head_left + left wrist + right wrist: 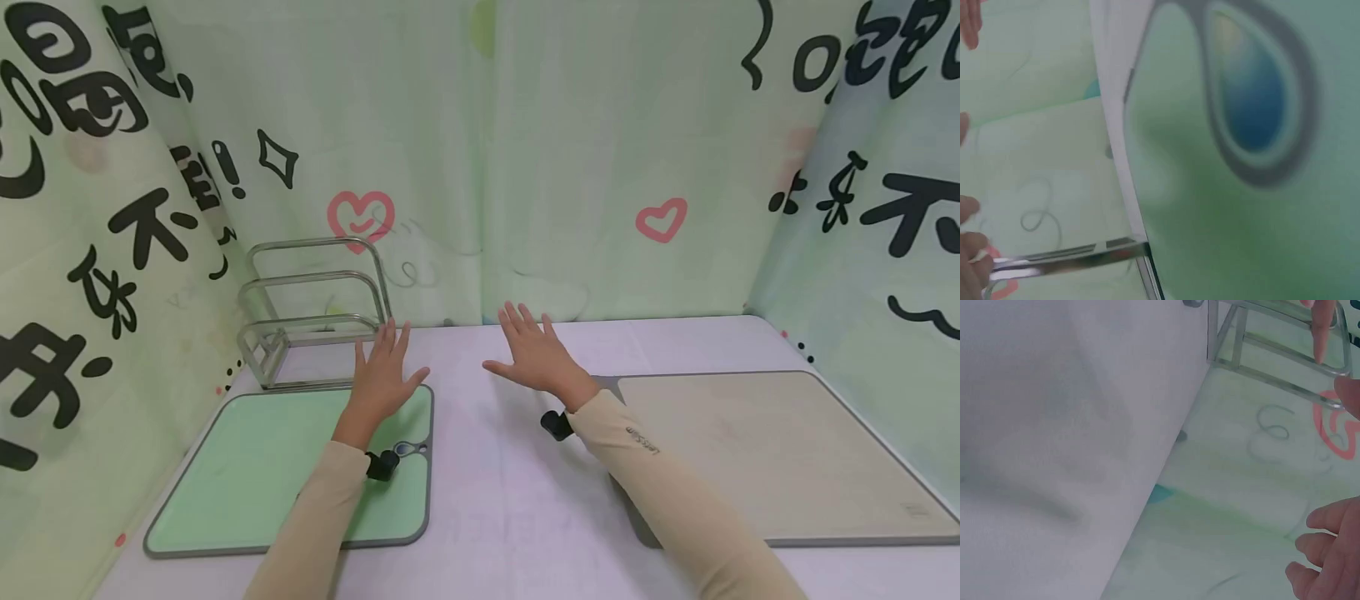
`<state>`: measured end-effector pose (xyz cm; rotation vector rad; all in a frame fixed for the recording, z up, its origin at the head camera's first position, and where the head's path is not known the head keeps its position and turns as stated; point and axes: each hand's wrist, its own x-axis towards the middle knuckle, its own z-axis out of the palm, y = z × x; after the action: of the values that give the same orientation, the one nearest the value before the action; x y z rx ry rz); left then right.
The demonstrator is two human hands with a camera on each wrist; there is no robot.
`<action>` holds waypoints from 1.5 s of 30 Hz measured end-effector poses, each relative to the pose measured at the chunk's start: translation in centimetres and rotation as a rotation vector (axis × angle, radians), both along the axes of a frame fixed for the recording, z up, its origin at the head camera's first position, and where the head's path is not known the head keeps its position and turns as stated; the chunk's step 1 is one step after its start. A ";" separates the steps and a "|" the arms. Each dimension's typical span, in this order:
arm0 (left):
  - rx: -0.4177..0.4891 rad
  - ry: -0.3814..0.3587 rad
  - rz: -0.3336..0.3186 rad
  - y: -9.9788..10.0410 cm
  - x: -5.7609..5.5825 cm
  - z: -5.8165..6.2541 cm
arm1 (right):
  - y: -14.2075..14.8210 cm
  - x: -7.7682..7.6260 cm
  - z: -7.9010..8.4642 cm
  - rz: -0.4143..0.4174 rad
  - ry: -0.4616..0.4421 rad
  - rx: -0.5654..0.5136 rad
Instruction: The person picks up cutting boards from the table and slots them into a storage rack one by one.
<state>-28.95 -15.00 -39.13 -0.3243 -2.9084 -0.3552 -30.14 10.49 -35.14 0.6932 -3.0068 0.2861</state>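
Note:
My left hand (381,379) is held over the far right part of a green cutting board (225,475), fingers spread and pointing away. It holds nothing, and its fingertips overlap the right end of a metal wire rack (300,244) in the head view. Close up in the left wrist view is the drop-shaped, grey-rimmed hole (1254,94) of the green board. My right hand (536,354) hovers over the table's middle with fingers extended and nothing in them. Nearest to it is a beige board (750,467) with a grey edge, partly covered by the right forearm.
The rack, with several upright loops, stands at the back left behind the green board. A pale lilac cloth (487,500) covers the table. Light green curtains (562,167) with black lettering and pink hearts enclose the back and both sides. Each wrist carries a small black camera (557,425).

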 end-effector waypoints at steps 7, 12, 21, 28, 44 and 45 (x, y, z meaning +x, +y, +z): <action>-0.027 0.104 -0.011 -1.1 0.7 -0.1 | -2.0 0.0 0.2 0.036 0.017 0.013; -0.015 0.129 -0.005 -1.8 1.1 0.3 | -2.9 -0.1 0.3 0.050 0.024 0.018; 0.000 0.168 0.024 -3.8 1.6 0.5 | -4.8 -0.2 0.6 0.083 0.013 0.013; 0.009 0.154 0.059 -5.5 1.7 1.0 | -6.7 -0.3 0.7 0.105 0.025 0.011; -0.009 0.196 0.115 -10.3 1.5 1.9 | -9.9 -0.8 0.1 0.121 0.022 -0.067; 0.006 0.188 0.116 -10.7 1.4 2.0 | -10.0 -0.9 0.1 0.122 0.023 -0.076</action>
<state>-27.57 -25.68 -37.16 -0.1760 -2.7264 -0.2975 -31.04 0.49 -35.01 0.8687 -2.9197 0.3921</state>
